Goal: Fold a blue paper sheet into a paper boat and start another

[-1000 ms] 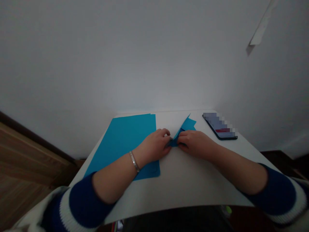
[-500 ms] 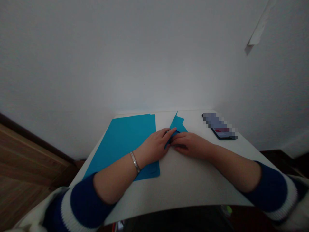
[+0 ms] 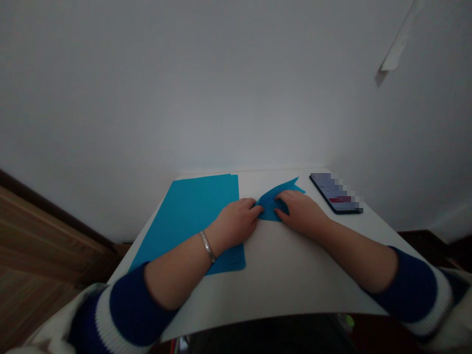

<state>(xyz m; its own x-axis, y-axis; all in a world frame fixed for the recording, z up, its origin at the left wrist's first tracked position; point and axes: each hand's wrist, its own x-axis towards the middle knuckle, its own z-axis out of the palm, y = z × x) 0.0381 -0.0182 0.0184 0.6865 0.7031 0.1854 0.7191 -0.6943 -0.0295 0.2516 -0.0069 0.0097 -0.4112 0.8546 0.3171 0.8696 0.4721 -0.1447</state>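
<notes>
A folded piece of blue paper (image 3: 272,207) lies between my hands on the white table, its pointed end reaching to the far right. My left hand (image 3: 239,219) pinches the paper's left end between thumb and fingers. At its right part is my right hand (image 3: 300,211), with thumb and fingers apart and curved against the paper; nothing is gripped between them. Beneath my left wrist and forearm lie larger blue sheets (image 3: 188,216), stacked with edges slightly offset. A silver bracelet (image 3: 207,247) circles my left wrist.
A phone (image 3: 334,194) with a partly blurred screen lies at the right of the white table (image 3: 287,280). Behind the table rises a pale wall (image 3: 236,98). Wooden furniture (image 3: 37,255) stands to the left, below table level.
The folded paper has turned, so its points now lean to the right instead of away from me. My right hand has moved slightly right, its fingers spreading. My left hand stays on the paper.
</notes>
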